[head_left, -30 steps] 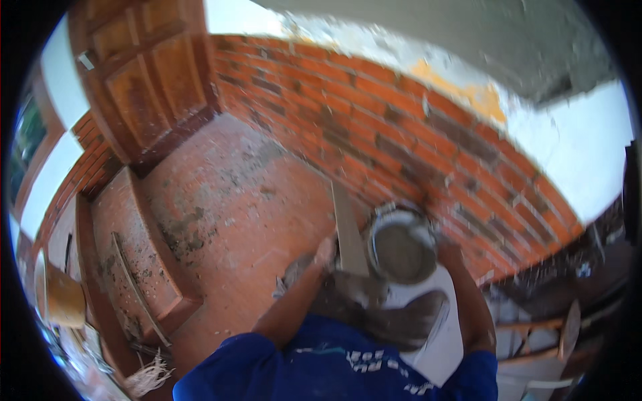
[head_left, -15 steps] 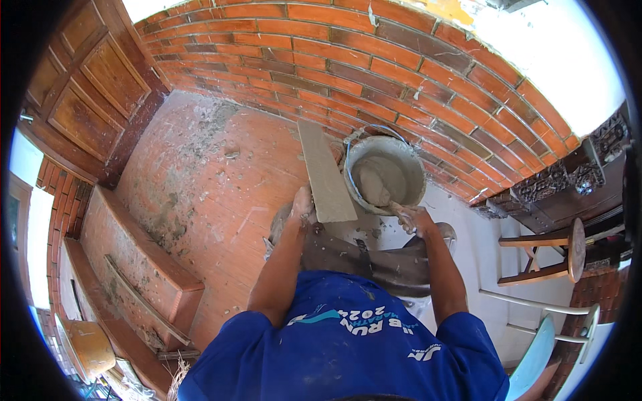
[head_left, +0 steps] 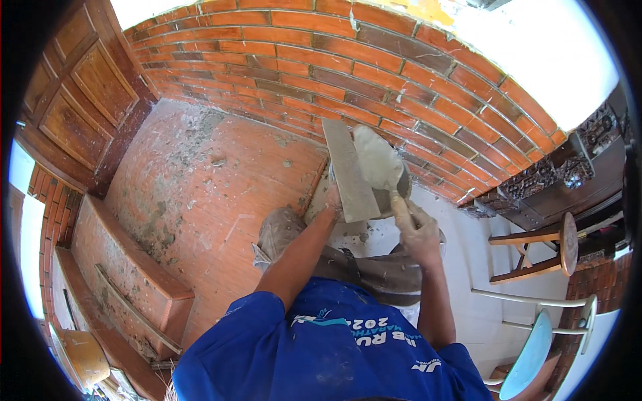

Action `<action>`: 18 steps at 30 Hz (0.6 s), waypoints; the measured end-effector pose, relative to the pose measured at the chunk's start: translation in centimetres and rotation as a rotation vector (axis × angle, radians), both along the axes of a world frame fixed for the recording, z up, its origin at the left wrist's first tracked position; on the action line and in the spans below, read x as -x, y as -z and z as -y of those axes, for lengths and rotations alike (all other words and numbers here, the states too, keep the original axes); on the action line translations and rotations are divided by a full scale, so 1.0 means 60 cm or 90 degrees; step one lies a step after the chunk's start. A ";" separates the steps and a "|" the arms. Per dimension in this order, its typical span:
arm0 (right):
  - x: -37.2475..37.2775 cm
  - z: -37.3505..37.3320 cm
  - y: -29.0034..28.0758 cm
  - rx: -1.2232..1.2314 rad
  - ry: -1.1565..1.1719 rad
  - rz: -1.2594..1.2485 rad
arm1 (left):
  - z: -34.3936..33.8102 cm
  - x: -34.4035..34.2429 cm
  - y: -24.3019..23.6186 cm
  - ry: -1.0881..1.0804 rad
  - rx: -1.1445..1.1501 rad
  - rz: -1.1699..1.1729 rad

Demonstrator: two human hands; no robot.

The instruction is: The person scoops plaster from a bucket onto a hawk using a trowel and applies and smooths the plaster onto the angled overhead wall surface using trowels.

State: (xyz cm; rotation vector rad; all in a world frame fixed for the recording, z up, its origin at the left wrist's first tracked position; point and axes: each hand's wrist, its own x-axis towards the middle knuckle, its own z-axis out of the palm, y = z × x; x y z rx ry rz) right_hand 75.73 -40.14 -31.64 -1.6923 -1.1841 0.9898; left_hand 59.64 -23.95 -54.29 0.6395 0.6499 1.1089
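Note:
My left hand is closed on the underside of a long rectangular plastering float. The float's flat grey face is turned up, and it hides most of my left fingers. In my right hand is the handle of a trowel, whose pointed blade is coated with wet grey mortar. That blade is raised just right of the float, above a mortar bucket. Blade and float cover much of the bucket, so its contents are mostly hidden.
Ahead runs a brick wall. Mortar splashes dot the red floor at left, near a wooden door and a step. To the right stand a wooden stool and a chair with a light blue seat.
My right hand has lifted the trowel out of the bucket with mortar on it. My left hand has brought the float to the right, partly over the bucket.

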 end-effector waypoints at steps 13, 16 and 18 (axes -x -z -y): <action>-0.003 0.035 -0.014 -0.183 -0.040 0.292 | 0.061 -0.025 -0.096 -0.065 -0.095 0.118; -0.012 0.025 0.001 -0.353 -0.023 0.264 | 0.040 -0.024 -0.138 -0.079 -0.127 0.141; -0.030 0.015 -0.008 -0.237 -0.026 0.129 | 0.074 0.009 -0.137 -0.091 -0.138 0.156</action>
